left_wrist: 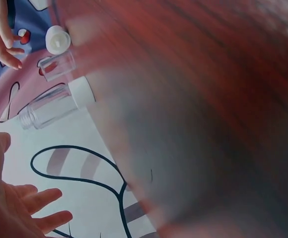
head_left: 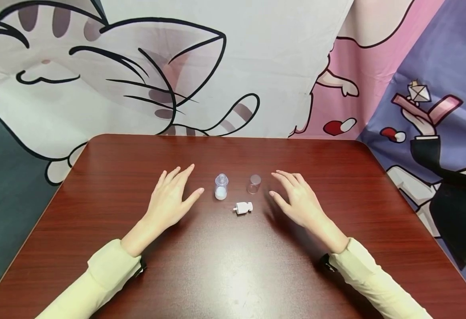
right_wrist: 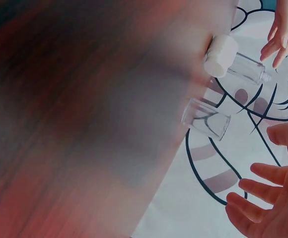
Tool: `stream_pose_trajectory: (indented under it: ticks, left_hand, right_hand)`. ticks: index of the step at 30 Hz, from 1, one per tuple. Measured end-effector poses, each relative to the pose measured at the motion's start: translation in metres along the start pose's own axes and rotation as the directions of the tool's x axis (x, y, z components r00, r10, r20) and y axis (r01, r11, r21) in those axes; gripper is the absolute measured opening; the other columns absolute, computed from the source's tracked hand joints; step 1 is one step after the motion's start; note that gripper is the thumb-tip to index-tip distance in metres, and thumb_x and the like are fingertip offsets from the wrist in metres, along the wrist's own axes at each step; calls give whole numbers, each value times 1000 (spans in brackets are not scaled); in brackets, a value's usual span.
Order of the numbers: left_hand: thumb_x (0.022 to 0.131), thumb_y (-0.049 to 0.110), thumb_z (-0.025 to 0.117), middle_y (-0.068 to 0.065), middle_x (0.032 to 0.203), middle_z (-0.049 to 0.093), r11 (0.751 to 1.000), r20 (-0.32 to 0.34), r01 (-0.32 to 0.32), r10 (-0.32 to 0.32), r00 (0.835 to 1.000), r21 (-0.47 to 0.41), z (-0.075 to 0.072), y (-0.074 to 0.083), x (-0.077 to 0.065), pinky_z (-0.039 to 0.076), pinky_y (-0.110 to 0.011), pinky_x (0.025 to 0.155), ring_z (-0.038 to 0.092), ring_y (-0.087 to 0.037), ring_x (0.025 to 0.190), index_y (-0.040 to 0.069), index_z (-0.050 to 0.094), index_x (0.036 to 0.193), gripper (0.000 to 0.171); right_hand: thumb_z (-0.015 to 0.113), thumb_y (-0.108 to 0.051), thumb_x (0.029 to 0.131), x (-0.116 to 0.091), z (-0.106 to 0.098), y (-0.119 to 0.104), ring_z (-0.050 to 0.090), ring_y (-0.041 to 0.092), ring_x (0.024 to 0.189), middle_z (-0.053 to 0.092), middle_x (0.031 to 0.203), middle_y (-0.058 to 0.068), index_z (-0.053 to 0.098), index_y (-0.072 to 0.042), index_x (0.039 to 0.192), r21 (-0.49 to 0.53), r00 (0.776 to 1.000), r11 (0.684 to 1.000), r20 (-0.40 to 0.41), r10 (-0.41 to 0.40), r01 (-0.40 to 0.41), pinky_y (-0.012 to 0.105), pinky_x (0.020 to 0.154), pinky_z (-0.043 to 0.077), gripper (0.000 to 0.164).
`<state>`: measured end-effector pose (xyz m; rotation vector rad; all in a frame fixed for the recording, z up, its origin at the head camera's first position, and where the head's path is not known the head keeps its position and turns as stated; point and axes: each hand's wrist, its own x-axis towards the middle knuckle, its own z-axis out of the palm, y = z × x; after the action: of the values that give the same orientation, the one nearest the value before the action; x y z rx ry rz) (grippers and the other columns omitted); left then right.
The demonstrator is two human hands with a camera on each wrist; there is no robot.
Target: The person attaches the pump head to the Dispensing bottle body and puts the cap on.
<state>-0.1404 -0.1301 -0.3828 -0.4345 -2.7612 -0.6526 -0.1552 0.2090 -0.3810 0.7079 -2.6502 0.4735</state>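
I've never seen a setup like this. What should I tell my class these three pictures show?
There is no machine: a person works with two bare hands. The widest picture comes from a camera on the head, looking forward and down; the other two come from cameras on the left and right wrists, so look tilted. On the brown table are a clear bottle, white at its lower end, a clear cup-shaped piece and, nearer the person, a white nozzle-like piece on its side. The left hand is beside the bottle, the right hand beside the cup-shaped piece. Neither holds anything.
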Motion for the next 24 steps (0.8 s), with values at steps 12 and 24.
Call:
stream_pose_trajectory:
  ticks: [12, 24]
  left_hand:
    - [92, 47, 58, -10, 137, 56, 998, 25, 7, -5, 1000, -62, 7, 7, 4, 22, -53, 118, 50, -32, 127, 11, 45, 142, 62]
    - [91, 38, 64, -8, 126, 63, 979, 8, 11, -9, 1000, -204, 13, 10, 10, 42, -47, 103, 55, -29, 117, 13, 50, 135, 52]
  right_hand:
    - [65, -29, 90, 3, 9, -7, 54, 22, 111, 62, 121, 4, 60, -12, 125, 89, 1000, 996, -5, -8, 8, 44, 91, 50, 39]
    - [66, -27, 90, 8, 19, -13, 60, 20, 98, 65, 114, 5, 61, -11, 121, 169, 998, 984, 22, -57, 52, 38, 83, 53, 35]
